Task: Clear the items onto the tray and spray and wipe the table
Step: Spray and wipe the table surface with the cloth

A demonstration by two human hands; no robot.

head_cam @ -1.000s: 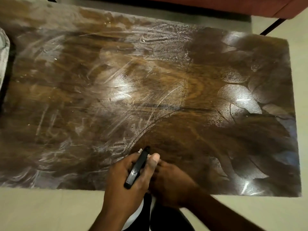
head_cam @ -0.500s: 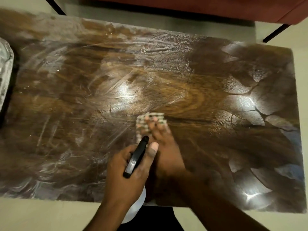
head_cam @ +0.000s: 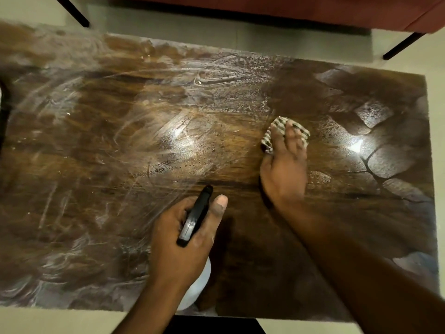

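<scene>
Nearest the viewer, at the table's front edge, the spray bottle (head_cam: 193, 218) is gripped at its neck by the left hand (head_cam: 178, 239). The fingers are curled about the black trigger head, the thumb is laid straight alongside it, and the nozzle is aimed away over the wood. The pale body is mostly hidden beneath the palm. The bottle is judged rigid and light enough for one hand, and best held at the neck as it is, though wet skin could make it slippery. Further out, the right forearm is stretched diagonally across the table (head_cam: 96, 179). The right hand (head_cam: 285, 172) is laid palm-down, its fingers (head_cam: 292, 141) spread and nearly straight, pressing the striped cloth (head_cam: 267, 141) flat onto the surface right of centre. The cloth is judged soft, limp and probably damp, so it is better controlled by flat pressure than by a pinch, under which it would bunch. Beyond it, beaded spray and smeared streaks are seen on the wood, and past the far edge a red sofa (head_cam: 265, 10) is visible.
</scene>
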